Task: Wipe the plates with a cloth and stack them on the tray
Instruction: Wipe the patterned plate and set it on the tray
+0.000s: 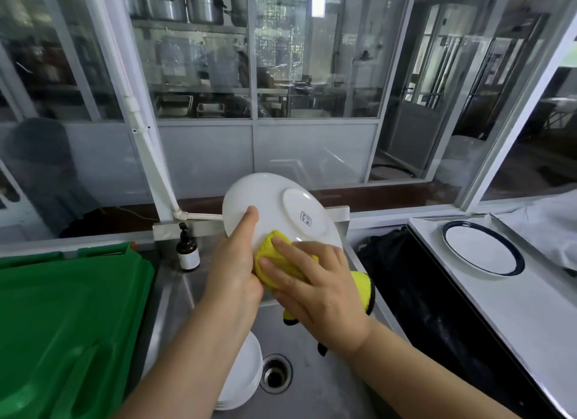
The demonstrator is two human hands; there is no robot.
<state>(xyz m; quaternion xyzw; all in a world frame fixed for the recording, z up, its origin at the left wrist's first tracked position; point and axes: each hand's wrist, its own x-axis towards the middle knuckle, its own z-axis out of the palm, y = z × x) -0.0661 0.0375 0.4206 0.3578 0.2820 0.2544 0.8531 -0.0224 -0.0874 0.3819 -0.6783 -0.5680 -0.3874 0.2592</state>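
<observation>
My left hand [232, 262] holds a white plate [274, 206] tilted above the steel sink, its underside with a printed mark facing me, the thumb lying across the back. My right hand [315, 281] presses a yellow cloth [274, 256] with a black edge against the plate's lower rim. A stack of white plates [246, 375] sits in the sink under my left forearm. On the right, a blue-rimmed white plate [482, 251] lies on the white tray [530, 309].
The sink basin [312, 396] has a round drain [275, 373] near its middle. A green plastic bin lid [68, 325] fills the left side. A brown pump bottle [187, 250] stands at the sink's back corner. A black bag [415, 287] lies between sink and tray.
</observation>
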